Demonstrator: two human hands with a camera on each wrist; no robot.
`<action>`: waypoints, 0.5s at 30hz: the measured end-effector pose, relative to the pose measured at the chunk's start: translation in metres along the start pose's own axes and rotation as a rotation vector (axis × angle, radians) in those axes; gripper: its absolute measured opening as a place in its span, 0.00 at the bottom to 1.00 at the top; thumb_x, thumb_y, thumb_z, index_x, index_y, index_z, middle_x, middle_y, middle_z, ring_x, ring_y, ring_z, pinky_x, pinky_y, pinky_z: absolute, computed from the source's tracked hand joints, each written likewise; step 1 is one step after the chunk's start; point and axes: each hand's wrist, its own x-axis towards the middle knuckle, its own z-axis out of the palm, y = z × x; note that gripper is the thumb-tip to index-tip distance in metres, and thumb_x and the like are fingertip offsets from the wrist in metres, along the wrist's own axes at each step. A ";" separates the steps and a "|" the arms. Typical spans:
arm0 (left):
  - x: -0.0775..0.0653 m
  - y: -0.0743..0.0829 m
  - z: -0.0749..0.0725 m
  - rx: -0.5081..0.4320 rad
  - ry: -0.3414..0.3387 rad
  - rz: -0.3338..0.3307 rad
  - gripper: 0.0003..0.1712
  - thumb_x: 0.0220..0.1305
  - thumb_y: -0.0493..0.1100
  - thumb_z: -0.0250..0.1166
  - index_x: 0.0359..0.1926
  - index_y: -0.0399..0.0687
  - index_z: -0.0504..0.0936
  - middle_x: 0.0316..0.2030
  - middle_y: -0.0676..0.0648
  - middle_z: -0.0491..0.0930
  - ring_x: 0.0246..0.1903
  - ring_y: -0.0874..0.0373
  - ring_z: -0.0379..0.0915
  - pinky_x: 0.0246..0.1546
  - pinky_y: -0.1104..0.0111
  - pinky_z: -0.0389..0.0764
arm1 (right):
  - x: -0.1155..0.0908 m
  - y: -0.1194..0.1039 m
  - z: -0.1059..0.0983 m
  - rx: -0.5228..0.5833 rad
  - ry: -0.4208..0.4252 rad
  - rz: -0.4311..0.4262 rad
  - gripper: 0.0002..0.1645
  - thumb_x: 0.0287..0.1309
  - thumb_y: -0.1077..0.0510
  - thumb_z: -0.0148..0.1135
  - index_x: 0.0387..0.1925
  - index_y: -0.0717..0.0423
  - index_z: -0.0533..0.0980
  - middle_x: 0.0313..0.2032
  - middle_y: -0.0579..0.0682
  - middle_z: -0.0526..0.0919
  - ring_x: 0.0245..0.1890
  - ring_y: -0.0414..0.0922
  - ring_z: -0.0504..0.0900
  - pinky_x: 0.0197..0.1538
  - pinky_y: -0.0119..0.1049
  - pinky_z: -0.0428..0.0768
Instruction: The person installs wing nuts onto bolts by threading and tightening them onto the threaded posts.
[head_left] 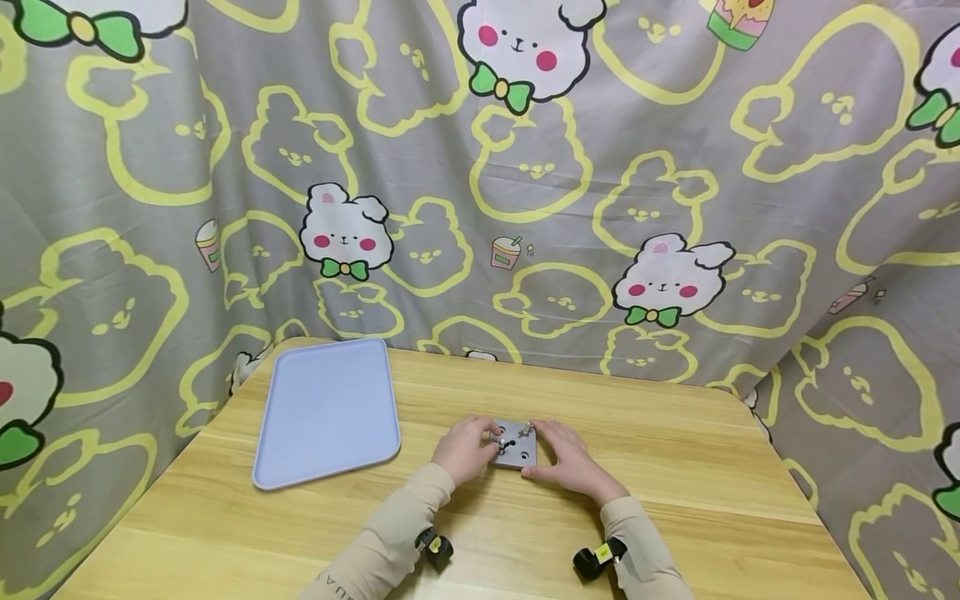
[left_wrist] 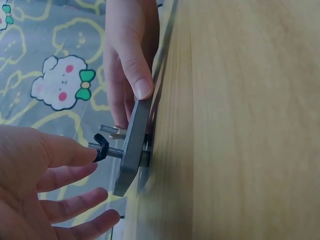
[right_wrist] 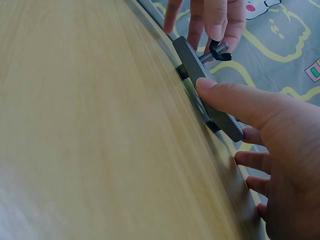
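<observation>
A small grey plate (head_left: 512,459) with holes lies on the wooden table, raised slightly on the bolt heads beneath it. Two threaded bolts stand up through it. On the nearer bolt (left_wrist: 116,152) sits a black wing nut (left_wrist: 101,147), which my left hand (head_left: 467,448) pinches at the thumb tip; the other fingers spread out loosely. A silvery nut (left_wrist: 119,133) is on the second bolt. My right hand (head_left: 567,461) holds the plate from the right, its thumb (right_wrist: 220,92) on the near edge and fingers at the far side, partly hidden.
A pale blue tray (head_left: 330,412) lies at the table's back left. Behind the wooden table (head_left: 675,467) hangs a grey patterned curtain (head_left: 540,250). Black straps with small cameras (head_left: 600,558) are worn on both forearms.
</observation>
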 end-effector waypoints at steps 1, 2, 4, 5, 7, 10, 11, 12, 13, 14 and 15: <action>0.000 0.000 0.000 0.001 0.007 -0.004 0.06 0.60 0.43 0.67 0.38 0.51 0.82 0.48 0.43 0.81 0.48 0.46 0.79 0.46 0.51 0.81 | 0.000 0.000 0.000 0.000 0.001 -0.001 0.54 0.51 0.36 0.68 0.73 0.53 0.58 0.72 0.58 0.62 0.75 0.62 0.51 0.74 0.64 0.46; 0.000 0.000 0.000 0.002 0.015 -0.009 0.04 0.59 0.43 0.67 0.36 0.52 0.81 0.47 0.43 0.82 0.46 0.47 0.79 0.44 0.52 0.82 | 0.000 0.000 0.000 -0.001 0.001 -0.002 0.54 0.51 0.36 0.68 0.73 0.53 0.58 0.72 0.58 0.62 0.75 0.62 0.51 0.74 0.64 0.46; 0.001 0.000 0.000 0.017 0.032 -0.017 0.04 0.59 0.43 0.67 0.31 0.53 0.79 0.45 0.44 0.82 0.43 0.50 0.79 0.41 0.54 0.81 | -0.001 0.000 0.000 -0.002 -0.001 -0.004 0.54 0.51 0.36 0.68 0.73 0.53 0.58 0.72 0.58 0.61 0.75 0.62 0.51 0.74 0.64 0.46; 0.001 0.000 0.001 0.023 0.040 -0.021 0.06 0.59 0.44 0.67 0.29 0.54 0.78 0.44 0.45 0.82 0.41 0.51 0.78 0.40 0.55 0.81 | -0.001 0.000 0.000 -0.001 -0.001 -0.004 0.54 0.51 0.36 0.68 0.73 0.53 0.58 0.72 0.58 0.62 0.75 0.63 0.51 0.74 0.64 0.46; 0.001 0.000 0.001 0.031 0.049 -0.024 0.09 0.59 0.44 0.68 0.26 0.55 0.76 0.43 0.45 0.82 0.40 0.52 0.78 0.38 0.56 0.81 | -0.001 0.000 0.000 0.000 -0.002 -0.005 0.54 0.51 0.36 0.68 0.73 0.53 0.58 0.72 0.58 0.62 0.75 0.63 0.51 0.74 0.64 0.45; 0.001 0.000 0.001 0.030 0.047 -0.023 0.08 0.58 0.44 0.68 0.26 0.55 0.77 0.43 0.45 0.82 0.42 0.51 0.79 0.41 0.56 0.82 | -0.001 0.000 0.000 0.000 -0.001 -0.003 0.54 0.50 0.36 0.68 0.73 0.53 0.58 0.72 0.58 0.62 0.75 0.63 0.51 0.74 0.64 0.45; 0.001 0.000 0.001 0.028 0.044 -0.019 0.07 0.58 0.44 0.68 0.27 0.54 0.78 0.44 0.45 0.82 0.43 0.51 0.79 0.43 0.55 0.82 | -0.001 0.000 0.000 0.000 0.000 -0.003 0.54 0.50 0.36 0.69 0.73 0.53 0.58 0.72 0.58 0.62 0.75 0.63 0.51 0.74 0.64 0.45; 0.001 0.000 0.001 0.025 0.039 -0.016 0.05 0.58 0.43 0.68 0.28 0.54 0.79 0.44 0.44 0.82 0.44 0.50 0.79 0.44 0.55 0.82 | -0.001 0.000 0.000 0.001 0.000 -0.002 0.54 0.50 0.36 0.69 0.73 0.53 0.58 0.72 0.58 0.62 0.75 0.63 0.51 0.74 0.64 0.45; 0.000 0.001 0.001 0.020 0.032 -0.012 0.04 0.57 0.43 0.68 0.30 0.53 0.80 0.44 0.44 0.82 0.44 0.49 0.79 0.45 0.54 0.82 | -0.001 0.000 0.000 0.002 0.001 -0.001 0.54 0.50 0.36 0.69 0.73 0.53 0.58 0.72 0.58 0.62 0.75 0.63 0.51 0.74 0.64 0.45; 0.000 0.001 0.000 0.014 0.026 -0.007 0.04 0.56 0.43 0.69 0.31 0.52 0.81 0.44 0.44 0.82 0.45 0.49 0.79 0.45 0.54 0.82 | 0.000 0.000 0.000 0.002 0.001 -0.001 0.54 0.50 0.36 0.69 0.73 0.53 0.59 0.72 0.58 0.62 0.75 0.62 0.51 0.75 0.64 0.45; 0.000 0.002 0.000 0.011 0.019 -0.002 0.05 0.55 0.42 0.70 0.33 0.52 0.82 0.45 0.44 0.82 0.46 0.48 0.79 0.46 0.54 0.82 | 0.000 0.000 0.000 0.002 0.001 -0.001 0.54 0.50 0.36 0.69 0.73 0.53 0.59 0.72 0.58 0.62 0.75 0.62 0.51 0.75 0.64 0.45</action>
